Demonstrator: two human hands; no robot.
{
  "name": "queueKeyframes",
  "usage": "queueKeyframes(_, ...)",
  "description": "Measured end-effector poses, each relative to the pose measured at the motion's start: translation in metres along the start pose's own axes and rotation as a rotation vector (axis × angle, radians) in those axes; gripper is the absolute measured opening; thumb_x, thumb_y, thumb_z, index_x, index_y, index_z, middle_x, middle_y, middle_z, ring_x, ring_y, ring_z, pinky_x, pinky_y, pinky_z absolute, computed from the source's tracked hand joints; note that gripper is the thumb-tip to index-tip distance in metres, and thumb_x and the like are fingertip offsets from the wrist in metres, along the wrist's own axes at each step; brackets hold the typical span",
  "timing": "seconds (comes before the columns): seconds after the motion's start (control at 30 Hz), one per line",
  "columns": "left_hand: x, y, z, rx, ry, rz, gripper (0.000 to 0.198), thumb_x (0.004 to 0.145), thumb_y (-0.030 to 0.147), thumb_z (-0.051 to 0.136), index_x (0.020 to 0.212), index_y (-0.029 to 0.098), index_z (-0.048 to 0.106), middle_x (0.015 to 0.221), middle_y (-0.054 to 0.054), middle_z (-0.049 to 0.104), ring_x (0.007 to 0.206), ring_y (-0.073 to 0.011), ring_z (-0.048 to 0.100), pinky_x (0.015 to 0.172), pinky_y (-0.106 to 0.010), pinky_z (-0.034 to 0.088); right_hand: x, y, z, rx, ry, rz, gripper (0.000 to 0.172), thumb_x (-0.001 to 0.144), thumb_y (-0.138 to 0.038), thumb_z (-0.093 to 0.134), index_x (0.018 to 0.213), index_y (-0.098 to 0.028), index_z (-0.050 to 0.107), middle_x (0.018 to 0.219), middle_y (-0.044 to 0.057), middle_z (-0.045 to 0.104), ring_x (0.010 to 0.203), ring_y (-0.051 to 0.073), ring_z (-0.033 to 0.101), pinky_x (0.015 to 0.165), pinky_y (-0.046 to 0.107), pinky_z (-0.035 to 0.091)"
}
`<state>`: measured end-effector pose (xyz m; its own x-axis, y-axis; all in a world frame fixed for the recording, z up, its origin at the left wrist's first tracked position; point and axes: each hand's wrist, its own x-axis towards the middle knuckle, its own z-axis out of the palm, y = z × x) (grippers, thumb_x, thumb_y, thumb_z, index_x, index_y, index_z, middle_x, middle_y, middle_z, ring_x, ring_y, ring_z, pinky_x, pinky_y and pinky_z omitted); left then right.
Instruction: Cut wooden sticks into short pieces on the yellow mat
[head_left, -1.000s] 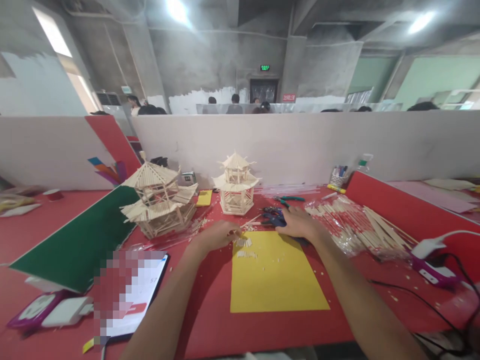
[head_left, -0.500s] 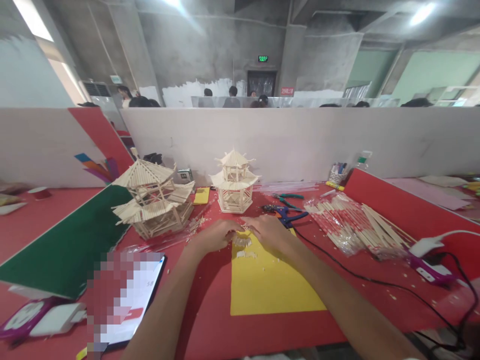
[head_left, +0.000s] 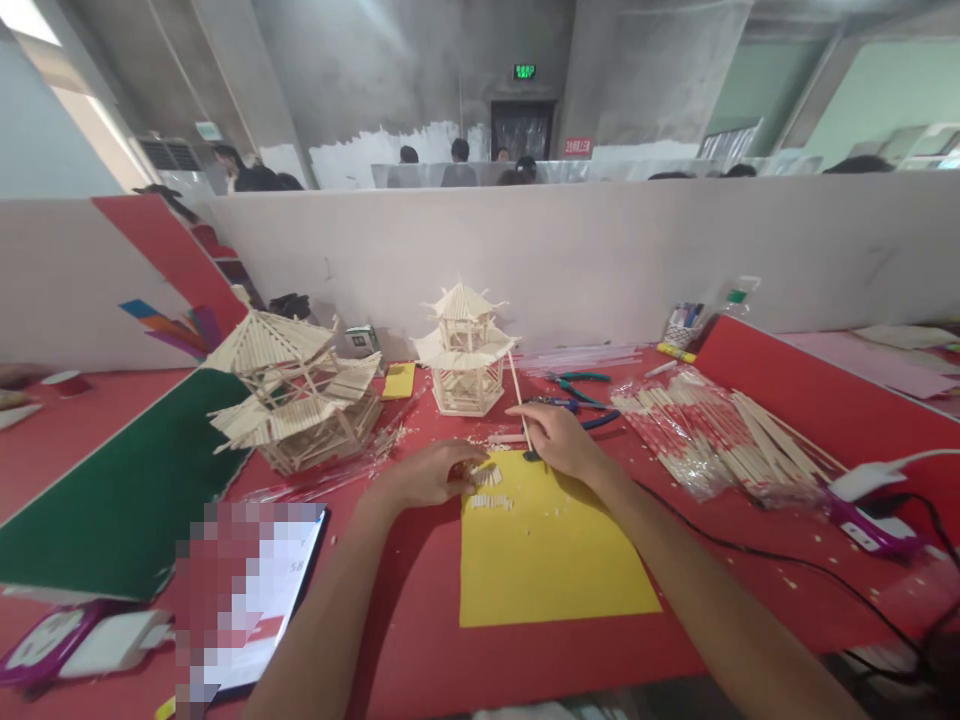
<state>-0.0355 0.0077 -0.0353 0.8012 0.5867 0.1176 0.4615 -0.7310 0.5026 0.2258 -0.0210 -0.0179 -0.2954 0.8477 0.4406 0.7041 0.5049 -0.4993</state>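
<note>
A curved strip of short wooden stick pieces (head_left: 490, 475) is at the fingertips of my left hand (head_left: 427, 474), thumb and fingers bent around its left end. My right hand (head_left: 561, 437) grips a thin wooden stick (head_left: 519, 388) that stands nearly upright. A small dark thing shows at that stick's lower end; its kind is unclear. Under both hands lies a yellow sheet (head_left: 555, 570). On it, just below the strip, is a second row of short stick pieces (head_left: 491, 503). Beyond my hands stands a small two-tiered stick pagoda (head_left: 466, 370).
A larger stick pagoda (head_left: 292, 390) stands at left, beside a green board (head_left: 135, 500) and a tablet (head_left: 277, 590). To the right lie a blue glue gun (head_left: 600, 420), green-handled pliers (head_left: 585, 378), bagged sticks (head_left: 697, 430) and a black cable (head_left: 720, 545).
My right hand has moved right, off the strip, and now holds an upright thin stick. My left hand stays at the strip. The camera view has shifted slightly.
</note>
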Motion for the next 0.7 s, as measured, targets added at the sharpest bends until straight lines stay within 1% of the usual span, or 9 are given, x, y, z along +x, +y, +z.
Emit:
queueKeyframes(0.07,-0.001,0.0,0.0,-0.012,-0.002,-0.025,0.038,0.083,0.023,0.065,0.122,0.024,0.065,0.119,-0.007,0.069,0.096,-0.0204,0.065,0.086,-0.029,0.048,-0.002,-0.003,0.003,0.072,-0.003,0.01,0.044,0.09,-0.013,0.042,0.127,-0.021,0.064,0.112,0.007,0.072,0.1,0.019,0.066,0.091,0.03,0.047)
queueKeyframes(0.13,-0.002,0.001,0.001,-0.025,-0.006,-0.044,0.032,0.087,0.025,0.061,0.119,0.025,0.067,0.113,-0.006,0.07,0.095,-0.0201,0.065,0.085,-0.029,0.048,-0.004,-0.005,0.009,0.129,0.0,0.026,0.04,0.091,-0.016,0.045,0.125,-0.023,0.065,0.116,0.006,0.071,0.103,0.019,0.065,0.09,0.03,0.048)
queueKeyframes(0.23,-0.003,0.001,0.003,-0.059,0.016,-0.072,0.026,0.091,0.03,0.057,0.114,0.024,0.068,0.106,-0.006,0.071,0.092,-0.0195,0.064,0.083,-0.029,0.049,-0.006,-0.008,0.018,0.224,0.008,0.02,0.033,0.093,-0.016,0.045,0.111,-0.022,0.072,0.119,0.008,0.068,0.107,0.019,0.063,0.093,0.03,0.047)
queueKeyframes(0.33,-0.005,-0.001,0.007,-0.081,0.023,-0.09,0.026,0.09,0.029,0.058,0.114,0.024,0.068,0.109,-0.007,0.069,0.095,-0.02,0.064,0.085,-0.03,0.049,-0.009,-0.01,0.022,0.275,-0.018,0.024,0.03,0.094,-0.017,0.047,0.104,-0.022,0.074,0.109,0.006,0.07,0.102,0.017,0.064,0.092,0.03,0.047)
queueKeyframes(0.4,-0.006,-0.001,0.009,-0.092,0.015,-0.1,0.027,0.09,0.027,0.058,0.116,0.024,0.067,0.108,-0.006,0.069,0.093,-0.0196,0.064,0.084,-0.03,0.05,-0.01,-0.013,0.021,0.283,-0.043,0.07,0.028,0.094,-0.017,0.048,0.106,-0.022,0.073,0.107,0.006,0.07,0.098,0.017,0.064,0.088,0.028,0.047)
queueKeyframes(0.47,-0.007,-0.001,0.01,-0.092,0.013,-0.103,0.028,0.09,0.026,0.058,0.116,0.024,0.067,0.107,-0.006,0.069,0.095,-0.0205,0.063,0.084,-0.031,0.05,-0.013,-0.017,0.02,0.265,-0.111,0.133,0.027,0.093,-0.021,0.053,0.113,-0.022,0.071,0.109,0.006,0.069,0.093,0.017,0.064,0.084,0.028,0.048)
queueKeyframes(0.53,-0.008,0.0,0.01,-0.106,0.021,-0.1,0.027,0.091,0.025,0.057,0.115,0.025,0.067,0.109,-0.007,0.069,0.098,-0.0213,0.062,0.086,-0.031,0.05,-0.015,-0.02,0.02,0.229,-0.202,0.175,0.035,0.088,-0.027,0.062,0.123,-0.023,0.067,0.117,0.008,0.068,0.096,0.019,0.064,0.086,0.03,0.048)
queueKeyframes(0.63,-0.007,0.003,0.011,-0.117,0.034,-0.091,0.026,0.091,0.024,0.055,0.114,0.024,0.067,0.108,-0.007,0.069,0.1,-0.022,0.062,0.087,-0.032,0.049,-0.018,-0.022,0.025,0.177,-0.289,0.184,0.055,0.08,-0.029,0.071,0.134,-0.024,0.059,0.135,0.009,0.059,0.122,0.026,0.054,0.103,0.037,0.041)
queueKeyframes(0.7,-0.006,0.005,0.013,-0.114,0.037,-0.081,0.025,0.09,0.022,0.055,0.113,0.024,0.067,0.106,-0.007,0.07,0.099,-0.0221,0.062,0.086,-0.033,0.048,-0.02,-0.021,0.031,0.162,-0.326,0.198,0.061,0.079,-0.028,0.071,0.138,-0.024,0.055,0.143,0.009,0.053,0.132,0.027,0.047,0.109,0.039,0.037)
